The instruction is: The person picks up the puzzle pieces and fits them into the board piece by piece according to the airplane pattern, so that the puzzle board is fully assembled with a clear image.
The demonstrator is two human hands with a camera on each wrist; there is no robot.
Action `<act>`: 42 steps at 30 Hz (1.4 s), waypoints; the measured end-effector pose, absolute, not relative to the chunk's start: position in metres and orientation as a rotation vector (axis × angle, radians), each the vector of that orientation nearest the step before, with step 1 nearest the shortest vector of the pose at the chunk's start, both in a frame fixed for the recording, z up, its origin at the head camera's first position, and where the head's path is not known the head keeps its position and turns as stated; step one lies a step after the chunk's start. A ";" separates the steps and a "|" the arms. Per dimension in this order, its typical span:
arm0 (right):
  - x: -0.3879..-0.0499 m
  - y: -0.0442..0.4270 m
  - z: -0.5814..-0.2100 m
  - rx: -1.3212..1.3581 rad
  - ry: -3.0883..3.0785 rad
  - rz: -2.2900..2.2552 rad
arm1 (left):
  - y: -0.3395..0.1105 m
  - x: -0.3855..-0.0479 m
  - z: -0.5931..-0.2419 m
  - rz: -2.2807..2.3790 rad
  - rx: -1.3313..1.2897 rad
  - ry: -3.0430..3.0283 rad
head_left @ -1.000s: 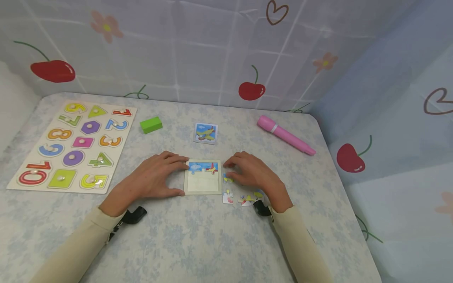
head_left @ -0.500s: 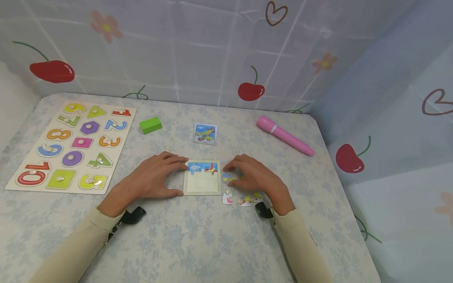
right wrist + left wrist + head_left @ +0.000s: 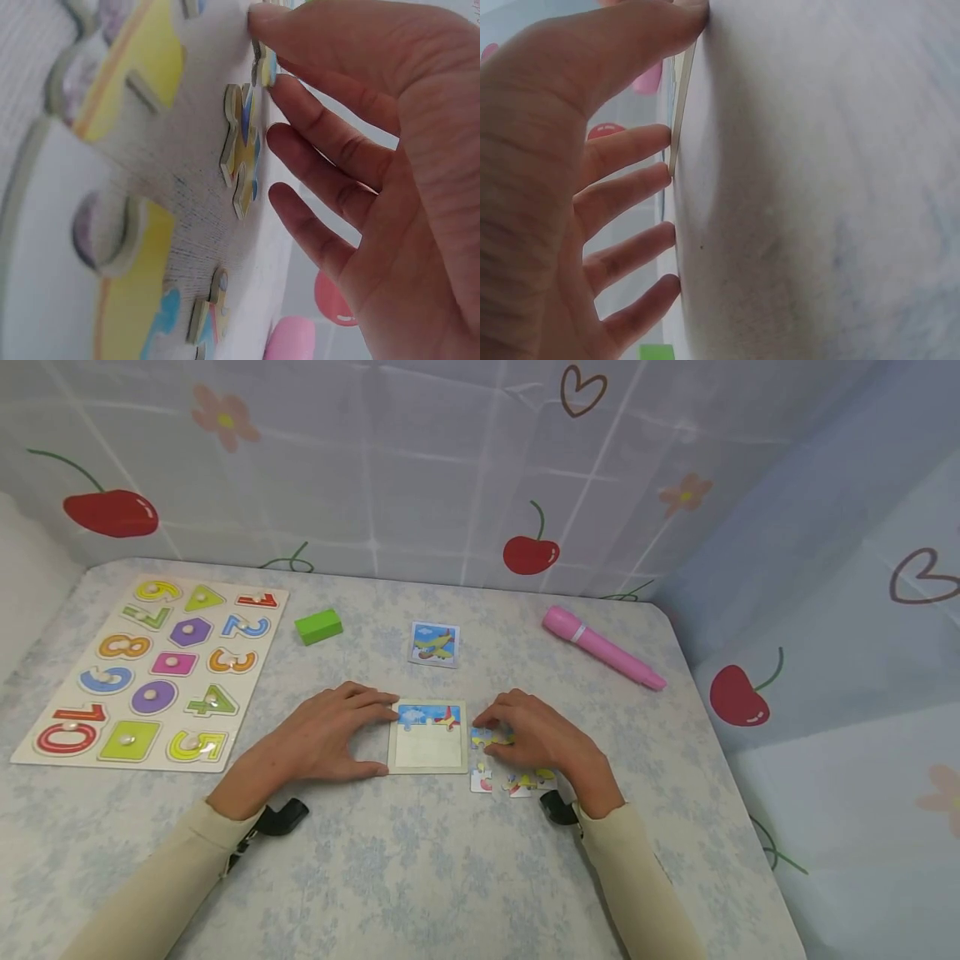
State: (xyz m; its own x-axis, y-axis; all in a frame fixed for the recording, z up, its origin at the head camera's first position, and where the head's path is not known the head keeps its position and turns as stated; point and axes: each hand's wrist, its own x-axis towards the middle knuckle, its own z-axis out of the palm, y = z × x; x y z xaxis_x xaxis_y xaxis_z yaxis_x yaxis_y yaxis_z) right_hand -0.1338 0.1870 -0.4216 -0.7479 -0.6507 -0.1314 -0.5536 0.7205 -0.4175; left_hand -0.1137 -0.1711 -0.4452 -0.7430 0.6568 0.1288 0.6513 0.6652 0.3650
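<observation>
A square puzzle tray point(image 3: 429, 770) lies in front of me, its top strip filled with sky and a red tail piece point(image 3: 448, 717), its lower part bare. My left hand point(image 3: 318, 739) rests against the tray's left edge, thumb at the near corner and fingers fairly straight; the left wrist view shows the fingertips point(image 3: 667, 136) at the edge. Right of the tray, my right hand point(image 3: 536, 731) pinches a blue-and-yellow piece point(image 3: 263, 64) between thumb and index finger, low at the table. Loose pieces point(image 3: 482, 779) point(image 3: 520, 786) lie nearer me, partly beside the wrist.
A small airplane picture card point(image 3: 435, 644) lies beyond the tray. Further left are a green block point(image 3: 318, 627) and a large number-and-shape board point(image 3: 161, 702). A pink microphone-shaped toy point(image 3: 603, 647) lies at the back right. A patterned curtain point(image 3: 420, 468) stands behind the table.
My right hand has shifted slightly right and nearer me, uncovering more of the blue-and-yellow pieces by its fingertips. The left hand and tray have stayed in place.
</observation>
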 end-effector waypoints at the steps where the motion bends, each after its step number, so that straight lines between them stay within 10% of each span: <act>1: -0.134 0.187 -0.422 -0.954 2.661 -0.522 | -0.171 -0.114 -0.445 0.618 1.118 2.853; 42: -0.147 0.117 -0.412 -1.172 2.607 -0.495 | -0.171 -0.116 -0.446 0.619 1.082 2.835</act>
